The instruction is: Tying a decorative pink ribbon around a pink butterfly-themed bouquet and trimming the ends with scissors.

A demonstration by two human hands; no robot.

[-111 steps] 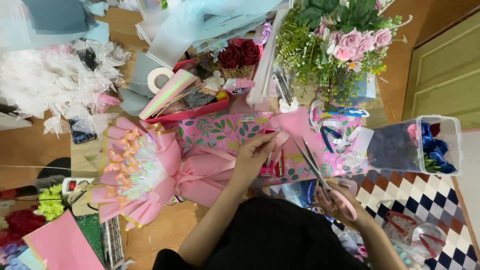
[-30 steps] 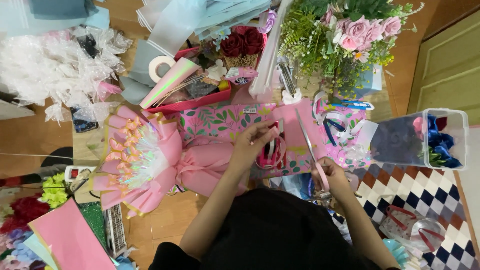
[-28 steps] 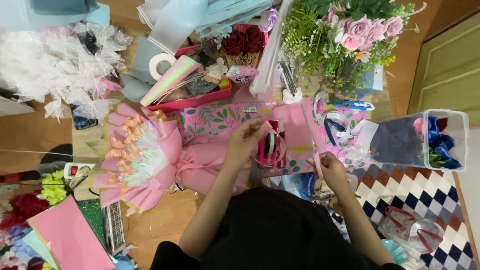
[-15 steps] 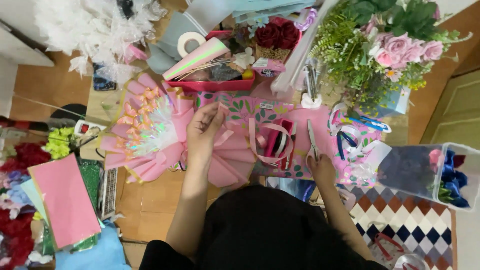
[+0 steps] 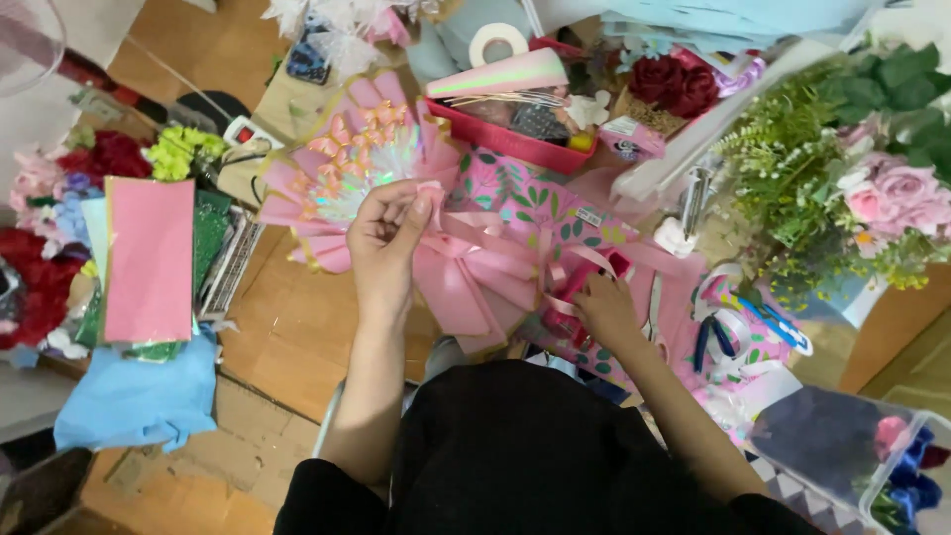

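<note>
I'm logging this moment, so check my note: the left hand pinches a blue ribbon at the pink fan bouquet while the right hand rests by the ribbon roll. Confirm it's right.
One detail is wrong: the ribbon pinched by the left hand is pink, not blue, as the head view shows. The rest stands: it is at the pink fan bouquet, and the right hand rests by the ribbon roll.

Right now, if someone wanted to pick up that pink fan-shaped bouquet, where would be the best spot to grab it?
Probably at the gathered waist, where the pink ribbon bow cinches the pink bouquet. There it is narrowest; the fanned top looks easy to crush. Come from the near side, beside the left hand already pinching the ribbon.
</note>
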